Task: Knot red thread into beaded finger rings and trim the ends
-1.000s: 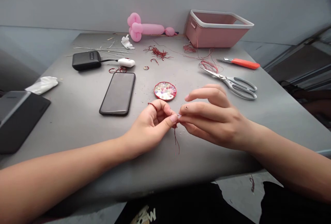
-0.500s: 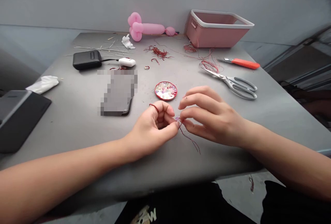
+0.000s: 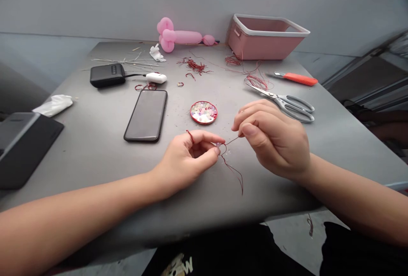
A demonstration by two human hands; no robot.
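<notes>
Between the thumb and index finger of my left hand (image 3: 191, 155) is a small translucent lilac bead (image 3: 218, 144). A thin red ring of cord (image 3: 190, 136) circles that hand's index finger. Dark red thread (image 3: 232, 141) runs taut from the bead to my right hand (image 3: 274, 138), which is closed with thumb and fingers pinching it. Two loose thread ends (image 3: 240, 180) hang down onto the grey table below the bead. Just beyond my hands lies a round red-rimmed dish (image 3: 204, 112) of pale and pink beads.
A phone (image 3: 146, 116) lies left of the dish. Scissors (image 3: 287, 104), an orange-handled cutter (image 3: 299, 79) and tangled red thread (image 3: 258, 82) are at the right. Behind stand a pink basket (image 3: 267, 44) and a pink balloon figure (image 3: 183, 36). A black case (image 3: 107, 75) sits at the left.
My right hand has drawn away from the bead, up and to the right, pulling thread out straight. My left index finger has straightened over the bead; that hand stays in place.
</notes>
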